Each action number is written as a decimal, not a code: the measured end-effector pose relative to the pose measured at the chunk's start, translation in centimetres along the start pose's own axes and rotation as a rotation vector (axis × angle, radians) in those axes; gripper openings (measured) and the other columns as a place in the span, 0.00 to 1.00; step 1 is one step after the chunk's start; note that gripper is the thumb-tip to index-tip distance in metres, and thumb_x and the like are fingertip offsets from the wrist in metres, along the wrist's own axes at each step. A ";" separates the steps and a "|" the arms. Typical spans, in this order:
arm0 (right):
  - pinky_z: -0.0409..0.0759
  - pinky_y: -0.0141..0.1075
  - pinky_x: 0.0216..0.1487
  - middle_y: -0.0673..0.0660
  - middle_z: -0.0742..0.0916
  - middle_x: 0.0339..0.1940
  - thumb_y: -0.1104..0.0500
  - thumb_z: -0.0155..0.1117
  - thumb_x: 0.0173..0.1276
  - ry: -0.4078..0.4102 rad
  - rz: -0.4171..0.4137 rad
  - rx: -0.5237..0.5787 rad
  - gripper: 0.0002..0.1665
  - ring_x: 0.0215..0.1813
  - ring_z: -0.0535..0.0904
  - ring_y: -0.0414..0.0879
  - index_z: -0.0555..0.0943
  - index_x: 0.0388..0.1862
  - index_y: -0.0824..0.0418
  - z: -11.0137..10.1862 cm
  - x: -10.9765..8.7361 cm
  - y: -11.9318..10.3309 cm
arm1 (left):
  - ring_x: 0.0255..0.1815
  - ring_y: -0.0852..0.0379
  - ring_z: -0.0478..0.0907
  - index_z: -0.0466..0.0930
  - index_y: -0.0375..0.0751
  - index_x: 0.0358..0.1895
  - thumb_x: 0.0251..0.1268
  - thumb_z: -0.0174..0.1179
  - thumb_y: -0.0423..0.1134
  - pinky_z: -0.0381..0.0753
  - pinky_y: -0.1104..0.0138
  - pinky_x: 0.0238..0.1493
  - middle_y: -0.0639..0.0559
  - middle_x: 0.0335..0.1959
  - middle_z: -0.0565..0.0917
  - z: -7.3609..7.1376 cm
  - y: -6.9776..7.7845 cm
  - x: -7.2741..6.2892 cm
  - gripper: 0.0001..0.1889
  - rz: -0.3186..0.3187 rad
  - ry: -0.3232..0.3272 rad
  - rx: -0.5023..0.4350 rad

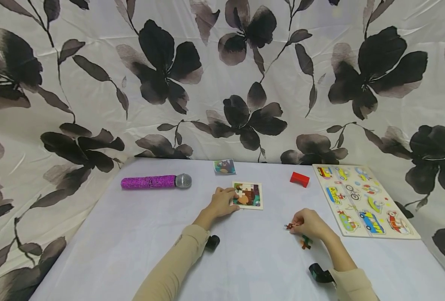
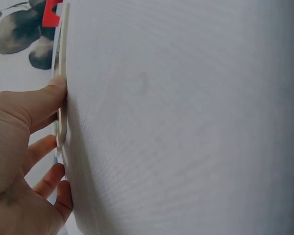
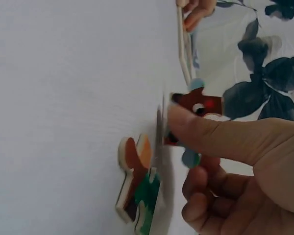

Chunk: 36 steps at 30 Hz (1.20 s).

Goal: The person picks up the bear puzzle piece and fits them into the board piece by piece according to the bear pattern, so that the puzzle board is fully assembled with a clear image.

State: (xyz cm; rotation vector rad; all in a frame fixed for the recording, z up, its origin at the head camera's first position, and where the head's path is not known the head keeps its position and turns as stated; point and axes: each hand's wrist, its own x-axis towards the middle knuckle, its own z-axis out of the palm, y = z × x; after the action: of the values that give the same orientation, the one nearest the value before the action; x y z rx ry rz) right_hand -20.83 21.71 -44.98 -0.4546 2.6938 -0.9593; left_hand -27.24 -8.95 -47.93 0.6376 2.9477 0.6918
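A small square jigsaw puzzle board [image 1: 253,196] lies mid-table, its picture partly filled with brown and green pieces. My left hand [image 1: 222,203] grips its left side, thumb on the near edge and fingers toward the far edge; the left wrist view shows the thumb against the board's pale edge [image 2: 63,54]. To the right, my right hand [image 1: 312,223] pinches a brown puzzle piece [image 3: 198,104] with an eye and light-blue tabs, held just above the table. Loose brown and green puzzle pieces [image 1: 305,242] lie beside that hand, one seeming to overlap another in the right wrist view.
A purple glitter microphone [image 1: 149,182] lies at the left. Behind the puzzle board is a small picture card [image 1: 224,167]. A red block [image 1: 299,179] and a large vehicle puzzle board [image 1: 365,200] stand to the right. A floral cloth [image 1: 207,83] hangs along the table's back.
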 end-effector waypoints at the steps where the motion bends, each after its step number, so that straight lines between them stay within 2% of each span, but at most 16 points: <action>1: 0.69 0.32 0.27 0.50 0.78 0.22 0.64 0.69 0.56 0.004 -0.021 0.012 0.07 0.27 0.70 0.42 0.79 0.26 0.63 -0.1 0.3 0.1 | 0.55 0.40 0.65 0.79 0.43 0.49 0.59 0.65 0.46 0.70 0.48 0.51 0.42 0.65 0.70 0.0 0.0 0.0 0.17 0.000 0.000 -0.001; 5: 0.74 0.30 0.28 0.55 0.81 0.26 0.64 0.64 0.63 0.049 -0.066 0.151 0.07 0.28 0.74 0.43 0.78 0.33 0.68 -0.9 2.0 0.2 | 0.55 0.40 0.65 0.80 0.43 0.49 0.58 0.65 0.45 0.69 0.48 0.50 0.42 0.65 0.70 -0.3 0.2 -0.1 0.17 -0.003 0.002 -0.008; 11: 0.81 0.29 0.35 0.68 0.84 0.37 0.66 0.61 0.65 0.125 -0.087 0.351 0.14 0.32 0.81 0.47 0.77 0.44 0.77 -1.4 4.8 -0.6 | 0.55 0.40 0.65 0.80 0.42 0.49 0.59 0.65 0.45 0.69 0.48 0.51 0.42 0.65 0.70 -0.5 0.3 -0.1 0.17 -0.011 0.001 -0.016; 15: 0.82 0.29 0.38 0.73 0.84 0.42 0.69 0.57 0.67 0.168 -0.077 0.476 0.18 0.33 0.83 0.45 0.72 0.51 0.80 -1.0 6.5 -1.5 | 0.54 0.41 0.65 0.80 0.42 0.49 0.58 0.65 0.45 0.69 0.49 0.50 0.42 0.65 0.70 -0.5 0.3 -0.2 0.17 -0.007 0.002 -0.015; 18: 0.82 0.29 0.36 0.73 0.84 0.41 0.69 0.57 0.67 0.221 -0.047 0.556 0.17 0.30 0.83 0.42 0.70 0.51 0.79 -0.6 7.7 -2.0 | 0.54 0.41 0.65 0.80 0.42 0.48 0.58 0.65 0.45 0.69 0.49 0.50 0.42 0.65 0.70 -0.4 0.3 -0.2 0.17 0.000 -0.001 -0.008; 22: 0.80 0.28 0.36 0.71 0.85 0.39 0.66 0.58 0.67 0.259 -0.011 0.580 0.17 0.28 0.79 0.41 0.74 0.52 0.74 0.0 9.0 -2.8 | 0.54 0.40 0.66 0.80 0.42 0.49 0.58 0.65 0.45 0.69 0.48 0.51 0.41 0.64 0.71 -0.4 0.3 -0.2 0.17 0.011 0.001 0.003; 28: 0.80 0.30 0.40 0.71 0.77 0.51 0.66 0.49 0.71 0.239 -0.021 0.526 0.23 0.35 0.75 0.45 0.69 0.65 0.67 0.6 10.3 -4.0 | 0.54 0.40 0.66 0.80 0.42 0.50 0.58 0.65 0.45 0.70 0.47 0.51 0.42 0.64 0.71 -0.4 0.3 -0.1 0.18 0.021 0.006 0.023; 30: 0.81 0.32 0.43 0.71 0.75 0.53 0.69 0.46 0.72 0.229 -0.019 0.552 0.24 0.38 0.77 0.47 0.67 0.67 0.68 0.9 10.7 -4.1 | 0.54 0.40 0.66 0.80 0.42 0.50 0.58 0.65 0.46 0.70 0.48 0.51 0.42 0.63 0.72 -0.3 0.2 0.0 0.18 0.024 0.008 0.031; 33: 0.81 0.36 0.46 0.70 0.74 0.50 0.72 0.47 0.70 0.232 0.008 0.633 0.26 0.37 0.78 0.45 0.65 0.67 0.70 1.4 11.4 -4.1 | 0.54 0.40 0.66 0.80 0.43 0.50 0.58 0.65 0.45 0.70 0.48 0.51 0.42 0.64 0.71 -0.2 0.2 0.0 0.18 0.015 0.003 0.023; 36: 0.82 0.37 0.44 0.65 0.74 0.43 0.74 0.48 0.67 0.236 0.036 0.710 0.28 0.33 0.79 0.41 0.63 0.66 0.75 2.0 12.1 -4.0 | 0.54 0.40 0.66 0.80 0.43 0.50 0.58 0.65 0.45 0.70 0.49 0.52 0.42 0.64 0.71 -0.1 0.1 -0.1 0.18 0.005 -0.004 0.014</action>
State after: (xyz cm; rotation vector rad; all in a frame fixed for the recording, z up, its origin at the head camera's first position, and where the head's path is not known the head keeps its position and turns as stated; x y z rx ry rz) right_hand -30.50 13.13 -45.38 -0.1454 2.2964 -1.9339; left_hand -27.14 -8.92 -47.78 0.6470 2.9513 0.6695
